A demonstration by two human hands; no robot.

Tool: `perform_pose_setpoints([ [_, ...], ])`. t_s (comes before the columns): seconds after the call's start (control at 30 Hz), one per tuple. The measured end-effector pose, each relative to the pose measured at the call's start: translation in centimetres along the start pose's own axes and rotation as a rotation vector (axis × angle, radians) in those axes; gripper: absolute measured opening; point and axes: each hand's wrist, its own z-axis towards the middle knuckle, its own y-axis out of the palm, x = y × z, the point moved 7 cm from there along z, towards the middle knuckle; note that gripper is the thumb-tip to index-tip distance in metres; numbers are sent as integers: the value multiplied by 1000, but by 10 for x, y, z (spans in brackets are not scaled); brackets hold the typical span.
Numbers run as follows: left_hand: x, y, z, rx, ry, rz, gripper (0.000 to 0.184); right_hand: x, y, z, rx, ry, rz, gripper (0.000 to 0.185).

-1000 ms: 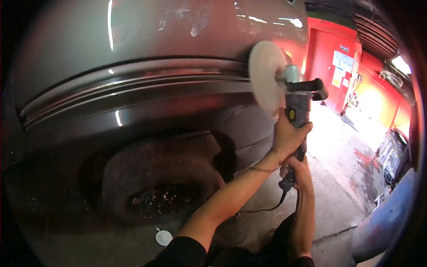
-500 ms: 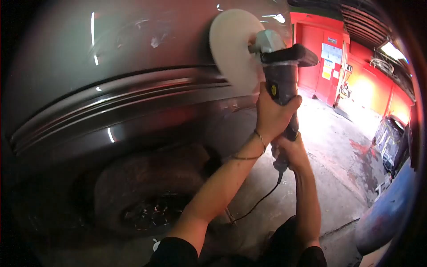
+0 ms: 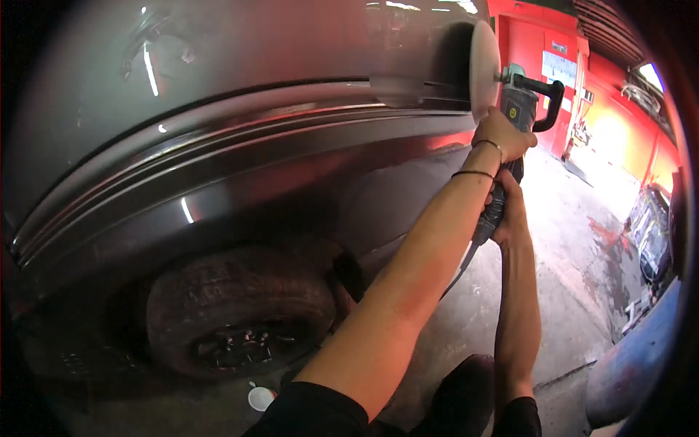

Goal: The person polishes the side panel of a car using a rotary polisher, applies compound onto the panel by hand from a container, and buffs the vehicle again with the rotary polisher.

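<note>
A dark polisher (image 3: 518, 109) with a black loop handle and a pale round pad (image 3: 485, 71) is held out at the upper right. The pad stands edge-on beside the grey car panel (image 3: 306, 51); whether it touches cannot be made out. My left hand (image 3: 504, 136) is wrapped round the polisher's body just behind the head. Lower down, my right hand (image 3: 507, 207) grips the rear part, near where the cord leaves it. Whitish smears (image 3: 156, 47) mark the panel above a trim strip (image 3: 218, 135).
Below the trim is a wheel (image 3: 240, 313) in its arch. A white cup (image 3: 261, 398) stands on the floor (image 3: 561, 255) by my left sleeve. Blue bodywork (image 3: 633, 364) is at the lower right, with a red door (image 3: 531, 51) and wall behind.
The polisher first went left and up over the panel, then back to the right, both hands on it. Its pad now shows nearly edge-on. The cup shows more fully than half a second ago.
</note>
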Motion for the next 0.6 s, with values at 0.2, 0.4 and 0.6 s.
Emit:
perform_pose_setpoints([
  [0.2, -11, -25, -59, 68, 98, -66, 89, 32, -6, -37, 68, -70, -161, 14],
  [0.4, 0, -95, -136, 263, 329, -428, 78, 51, 30, -56, -133, -207, -581, 12],
  [0.6, -18, -97, -179, 507, 554, -370, 62, 53, 5, -57, -200, -193, -838, 31],
])
